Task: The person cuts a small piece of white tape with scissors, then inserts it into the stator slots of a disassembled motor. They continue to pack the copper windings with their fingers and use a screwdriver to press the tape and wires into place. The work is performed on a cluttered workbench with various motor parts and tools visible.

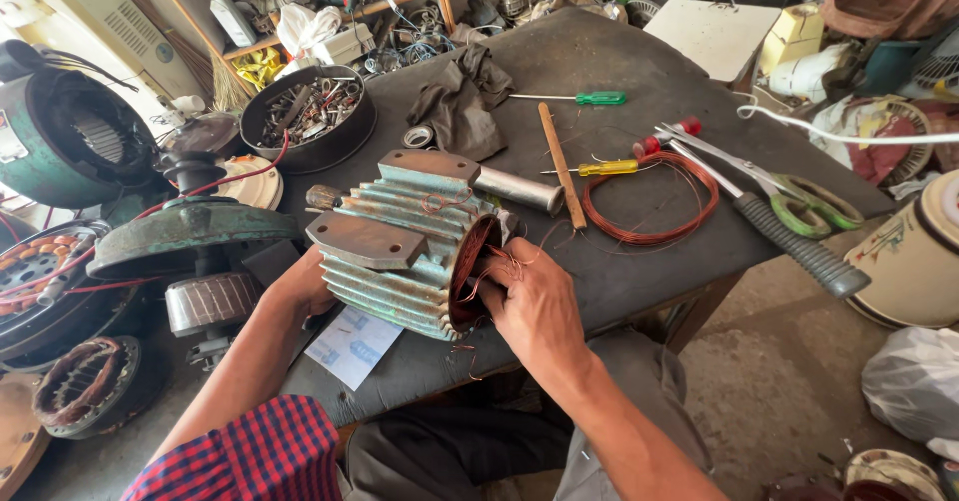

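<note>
A green finned motor housing (400, 236) lies on its side on the dark workbench (599, 56), its open end facing right and showing copper windings (470, 271). My left hand (300, 286) grips the housing's left underside. At the open end my right hand (534, 301) has its fingers curled into the loose copper wire ends. A grey metal cylinder (517, 189) lies just behind the housing.
A coil of copper wire (654, 196), two screwdrivers (584, 97), a wooden stick (561, 166), green-handled scissors (789, 196) and a black-gripped tool (799, 246) lie to the right. A rag (462, 101) and a pan of scrap parts (308, 116) sit behind. Motor parts crowd the left floor.
</note>
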`<state>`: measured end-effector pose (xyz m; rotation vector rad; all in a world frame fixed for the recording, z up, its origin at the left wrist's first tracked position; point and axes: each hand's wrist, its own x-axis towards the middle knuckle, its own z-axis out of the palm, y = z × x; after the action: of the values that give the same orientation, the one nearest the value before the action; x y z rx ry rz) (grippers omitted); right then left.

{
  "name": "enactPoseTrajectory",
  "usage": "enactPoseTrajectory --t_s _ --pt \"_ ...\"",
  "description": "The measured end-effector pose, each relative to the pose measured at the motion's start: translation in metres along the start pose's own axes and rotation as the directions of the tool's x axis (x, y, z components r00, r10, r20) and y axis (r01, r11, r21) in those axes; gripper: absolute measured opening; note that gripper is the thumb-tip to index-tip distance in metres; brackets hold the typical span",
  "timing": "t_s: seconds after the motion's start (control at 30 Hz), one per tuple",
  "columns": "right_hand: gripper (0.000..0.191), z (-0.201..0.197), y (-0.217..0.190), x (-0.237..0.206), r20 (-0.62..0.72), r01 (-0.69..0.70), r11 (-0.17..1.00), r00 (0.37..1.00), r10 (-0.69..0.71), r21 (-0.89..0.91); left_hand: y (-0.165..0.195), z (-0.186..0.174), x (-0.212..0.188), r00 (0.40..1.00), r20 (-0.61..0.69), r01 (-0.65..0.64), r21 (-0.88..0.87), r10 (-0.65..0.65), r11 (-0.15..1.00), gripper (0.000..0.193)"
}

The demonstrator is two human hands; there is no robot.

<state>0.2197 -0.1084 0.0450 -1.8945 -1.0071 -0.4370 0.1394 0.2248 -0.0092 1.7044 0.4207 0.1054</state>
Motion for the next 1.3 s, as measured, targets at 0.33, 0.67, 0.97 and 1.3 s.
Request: enactPoseTrajectory --t_s 0.33,0.67,0.97,1.3 --pt "0.022 0.006 -0.004 0.006 -0.011 0.023 0.998 1.000 -0.024 -0.050 0.002 0.000 0.003 0.992 0.040 -0.121 0.048 0.119 0.991 0.028" --pt "0.025 -0.004 -0.002 0.006 0.032 0.112 0.993 0.993 -0.110 -0.047 0.009 0.013 -0.007 0.991 -0.011 0.125 -0.288 -0.134 0.949 0.026" --pt "0.025 0.000 -0.004 0.002 0.005 0.071 0.997 0.997 -0.071 -0.036 0.016 0.006 -0.004 0.989 0.047 0.145 -0.243 -0.137 0.959 0.028" --pt "0.029 0.005 -0.010 0.000 -0.045 0.001 0.999 0.999 -0.003 -0.041 0.027 0.018 -0.013 0.997 0.022 0.079 -0.320 -0.076 0.944 0.026"
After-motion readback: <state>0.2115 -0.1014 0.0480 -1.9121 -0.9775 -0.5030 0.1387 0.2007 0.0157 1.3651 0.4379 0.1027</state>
